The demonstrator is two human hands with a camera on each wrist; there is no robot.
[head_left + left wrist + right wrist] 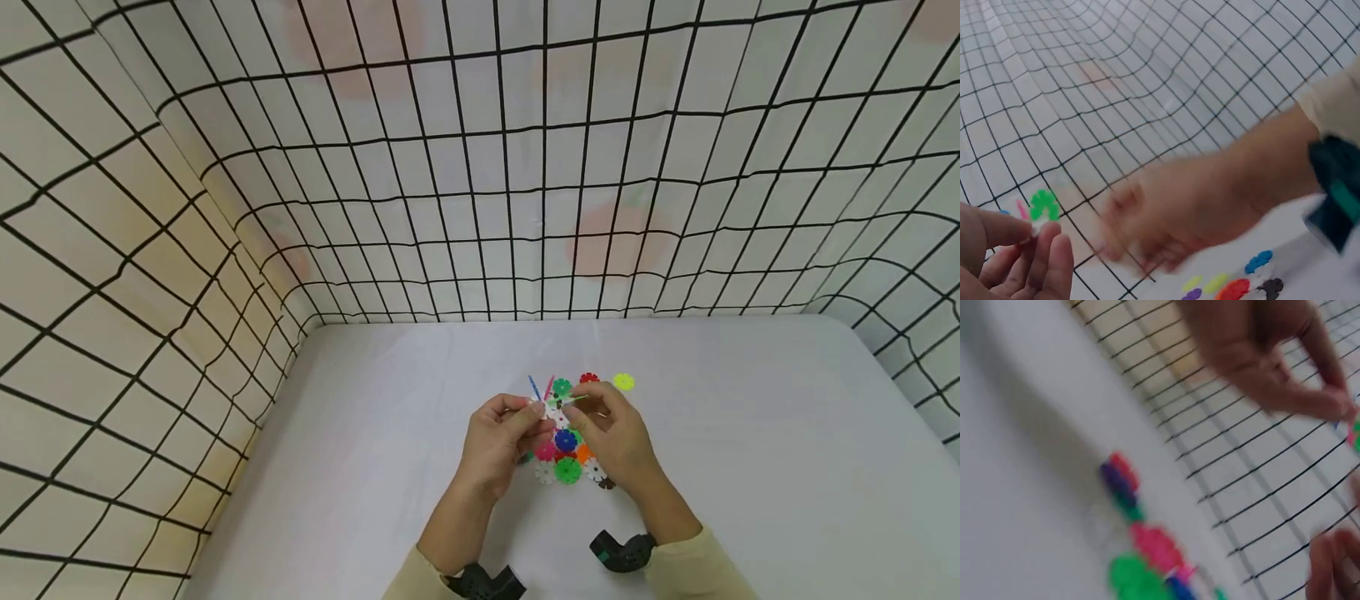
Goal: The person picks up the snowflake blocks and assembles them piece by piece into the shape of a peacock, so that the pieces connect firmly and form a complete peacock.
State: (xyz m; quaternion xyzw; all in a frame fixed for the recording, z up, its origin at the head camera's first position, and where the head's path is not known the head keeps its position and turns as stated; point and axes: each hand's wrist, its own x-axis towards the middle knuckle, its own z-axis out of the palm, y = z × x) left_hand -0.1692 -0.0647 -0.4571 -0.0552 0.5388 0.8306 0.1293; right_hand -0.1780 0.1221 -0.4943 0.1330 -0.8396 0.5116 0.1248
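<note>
Between thumb and fingertips, my left hand (495, 446) pinches a small cluster of notched plastic snowflake discs above the table. A white disc (551, 410) is at its centre. From it stand a blue disc (534, 387) and a pink disc (550, 387), both seen edge-on. A green disc (1044, 205) shows on the same cluster in the left wrist view. Close by on the other side is my right hand (621, 433), blurred in the left wrist view, its fingers loosely bent and apart from the cluster. Nothing shows in its fingers.
Below the hands lies a pile of loose discs, among them a green one (567, 471), a dark blue one (566, 440) and a white one (545, 472). A yellow disc (623, 382) lies at the far right. Black grid netting (543, 200) rises behind the white table (360, 467).
</note>
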